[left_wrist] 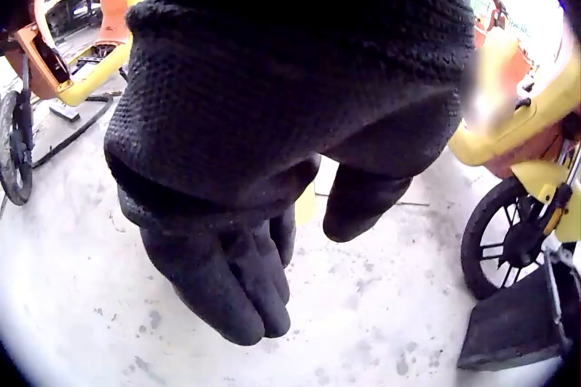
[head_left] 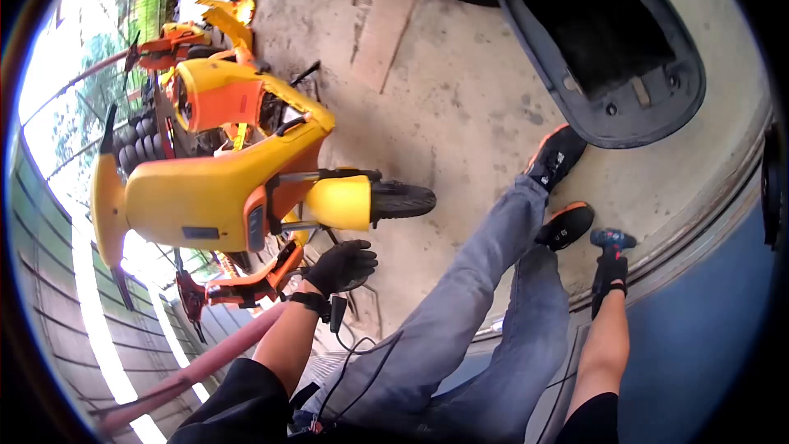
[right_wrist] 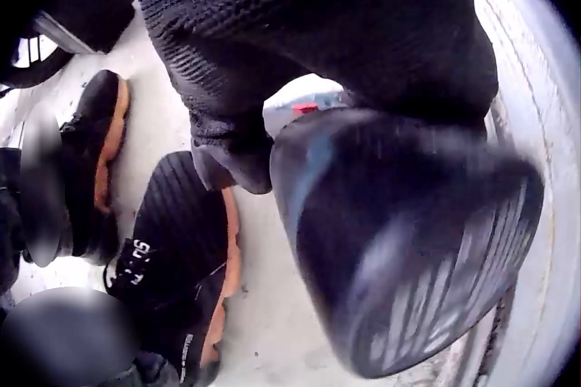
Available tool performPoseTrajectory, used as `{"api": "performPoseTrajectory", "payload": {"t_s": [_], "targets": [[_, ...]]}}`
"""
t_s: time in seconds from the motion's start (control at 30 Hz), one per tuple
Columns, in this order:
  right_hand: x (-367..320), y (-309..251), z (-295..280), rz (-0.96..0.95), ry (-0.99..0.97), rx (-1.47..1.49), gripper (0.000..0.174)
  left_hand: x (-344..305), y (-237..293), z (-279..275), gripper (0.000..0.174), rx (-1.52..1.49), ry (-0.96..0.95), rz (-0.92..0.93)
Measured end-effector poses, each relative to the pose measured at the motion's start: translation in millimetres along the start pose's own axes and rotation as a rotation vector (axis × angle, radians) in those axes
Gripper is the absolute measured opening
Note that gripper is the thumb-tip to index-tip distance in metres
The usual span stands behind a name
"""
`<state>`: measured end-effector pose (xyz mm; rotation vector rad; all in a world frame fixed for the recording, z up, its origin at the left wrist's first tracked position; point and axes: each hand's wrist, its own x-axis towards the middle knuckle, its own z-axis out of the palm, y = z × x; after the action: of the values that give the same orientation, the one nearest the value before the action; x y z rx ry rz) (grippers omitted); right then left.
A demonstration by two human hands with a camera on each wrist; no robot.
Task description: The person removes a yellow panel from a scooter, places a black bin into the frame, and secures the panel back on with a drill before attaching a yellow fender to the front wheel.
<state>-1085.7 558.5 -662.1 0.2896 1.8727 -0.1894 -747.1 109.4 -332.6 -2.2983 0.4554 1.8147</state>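
Near the yellow scooter (head_left: 189, 197), its front wheel (head_left: 404, 201) fitted, the left hand (head_left: 341, 268) is relaxed, empty; well apart from it, the right hand's (head_left: 609, 273) fingers grip a power tool (head_left: 613, 238), applied to nothing; what remains cannot be told.

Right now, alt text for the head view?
Gloved right hand gripping what looks like a drill, left hand open and empty. A person in grey jeans and black shoes stands on a stained floor; yellow scooter at picture left, others beyond, open dark tub at upper right.
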Motion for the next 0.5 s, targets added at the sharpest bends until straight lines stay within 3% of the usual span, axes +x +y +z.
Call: {"api": "performPoseTrajectory", "payload": {"t_s": [0.03,0.1,0.17,0.2,0.23,0.3,0.33,0.37,0.4,0.43,0.5], "targets": [[-14,-5,-9,0.064,0.088,-0.008,0.054,-13,-6,-8,0.03,-0.01,-0.019,0.048],[-3,32,-6,-0.066,0.114,-0.008,0.052,-37,-18,-28,0.031,-0.085,-0.045,0.085],[-118,-40,-37,0.157,-0.046,0.356,0.035,-64,-30,-53,0.032,-0.165,-0.063,0.142],[-82,6,-22,-0.357,0.06,0.056,0.032,-78,-38,-66,0.033,-0.168,-0.129,0.195],[-48,50,-7,-0.814,0.348,-0.288,0.036,-90,-46,-80,0.034,-0.174,-0.195,0.252],[-87,28,-23,-0.544,0.128,-0.281,0.048,-117,-57,-106,0.032,-0.205,-0.216,0.354],[-93,15,-32,-0.284,0.106,-0.162,0.047,-131,-57,-116,0.031,-0.27,-0.152,0.329],[-181,-35,-52,-0.169,0.053,0.125,0.042,-144,-59,-126,0.029,-0.337,-0.091,0.294],[-224,-63,-62,-0.172,-0.07,0.216,0.037,-147,-63,-144,0.029,-0.415,-0.097,0.314],[-223,-58,-59,-0.266,-0.211,0.46,0.027,-149,-64,-162,0.029,-0.443,-0.113,0.348],[-291,-96,-57,-0.429,-0.285,0.641,0.024,-156,-60,-192,0.032,-0.49,-0.039,0.374]]}}
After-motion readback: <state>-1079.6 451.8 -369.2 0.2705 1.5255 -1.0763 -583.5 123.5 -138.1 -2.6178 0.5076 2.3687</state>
